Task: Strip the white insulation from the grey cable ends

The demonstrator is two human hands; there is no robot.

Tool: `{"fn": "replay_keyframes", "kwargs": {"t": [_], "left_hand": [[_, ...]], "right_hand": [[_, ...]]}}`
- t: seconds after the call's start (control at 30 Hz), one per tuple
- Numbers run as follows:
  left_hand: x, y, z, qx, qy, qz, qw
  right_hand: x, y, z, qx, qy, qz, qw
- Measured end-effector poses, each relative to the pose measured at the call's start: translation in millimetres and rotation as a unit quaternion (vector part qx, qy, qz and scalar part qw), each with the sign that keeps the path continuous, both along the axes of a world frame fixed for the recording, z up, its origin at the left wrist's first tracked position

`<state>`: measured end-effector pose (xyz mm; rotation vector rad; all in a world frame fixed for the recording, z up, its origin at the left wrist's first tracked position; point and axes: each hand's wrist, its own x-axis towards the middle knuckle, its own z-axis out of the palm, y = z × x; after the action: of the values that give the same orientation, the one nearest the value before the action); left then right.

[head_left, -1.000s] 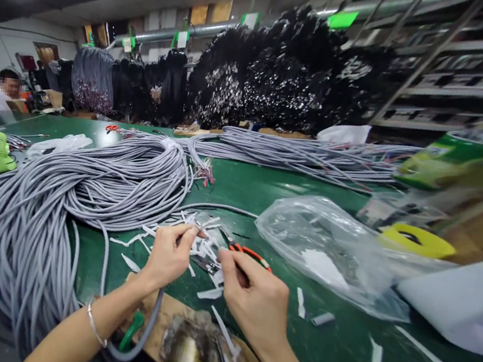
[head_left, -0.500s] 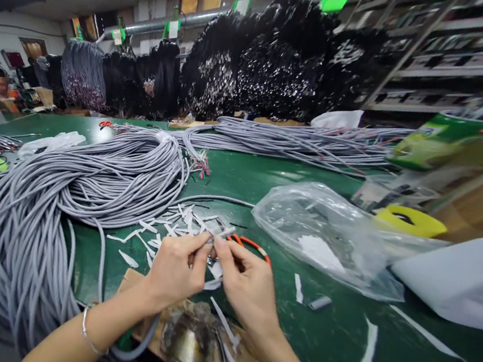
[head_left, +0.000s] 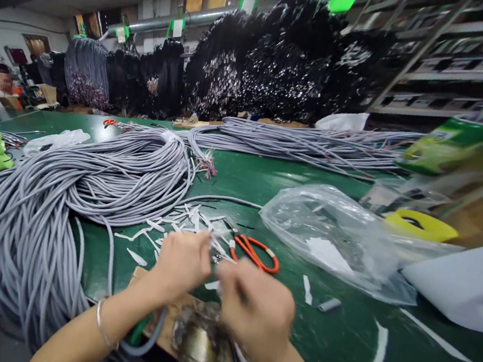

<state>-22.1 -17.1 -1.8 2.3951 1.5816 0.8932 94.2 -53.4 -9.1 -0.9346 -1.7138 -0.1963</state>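
Grey cable (head_left: 150,335) is held in the left hand (head_left: 181,265), whose fingers are closed around its end near the front edge of the green worktop (head_left: 335,348); from there the cable is bent down and back under the wrist. Half a second ago the right hand (head_left: 257,314) was pinching at the cable tip together with the left one. Now it has been pulled back toward the body and is seen blurred, so it cannot be told whether its fingers are closed on something. By this move the orange-handled scissors (head_left: 254,253), before partly covered, are fully shown lying on the worktop just beyond both hands, among white paper strips (head_left: 187,218). It is judged that a small piece was just pulled from the cable end. A big bundle of grey cables (head_left: 66,193) is lying at the left, a clear plastic bag (head_left: 331,240) at the right.
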Motion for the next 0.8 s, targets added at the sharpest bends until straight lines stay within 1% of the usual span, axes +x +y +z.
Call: {"fn": "replay_keyframes", "kwargs": {"t": [0.03,0.07,0.1,0.13,0.2,0.27,0.3,0.37,0.47,0.63,0.8], "left_hand": [[-3,5,1.0,-0.032,-0.005,0.020,0.999],[-6,10,2.0,-0.045,-0.014,0.034,0.998],[-9,13,3.0,-0.046,-0.025,0.038,0.998],[-10,15,3.8,-0.038,-0.046,0.036,0.998],[-9,15,4.7,-0.002,-0.108,0.023,0.994],[-7,11,5.1,0.025,-0.158,0.019,0.987],[-6,8,5.3,0.029,-0.176,0.019,0.984],[-4,4,6.2,0.025,-0.207,0.021,0.978],[-4,1,8.8,0.018,-0.230,0.014,0.973],[-3,-2,11.2,0.032,-0.227,-0.004,0.973],[-2,-4,13.4,0.048,-0.226,-0.020,0.973]], "right_hand": [[-2,-3,0.2,0.018,-0.014,0.027,0.999],[-4,-3,1.0,0.026,-0.022,0.045,0.998],[-4,-2,2.3,0.025,-0.025,0.049,0.998],[-2,1,4.3,0.019,-0.025,0.039,0.999],[5,11,8.8,-0.021,-0.028,-0.033,0.999],[13,21,12.3,-0.065,-0.038,-0.109,0.991],[16,24,13.3,-0.076,-0.048,-0.132,0.987],[19,27,13.4,-0.079,-0.073,-0.150,0.983],[17,26,11.8,-0.066,-0.090,-0.154,0.982],[16,24,11.1,-0.047,-0.087,-0.148,0.984],[18,24,12.4,-0.056,-0.081,-0.117,0.988]]}}
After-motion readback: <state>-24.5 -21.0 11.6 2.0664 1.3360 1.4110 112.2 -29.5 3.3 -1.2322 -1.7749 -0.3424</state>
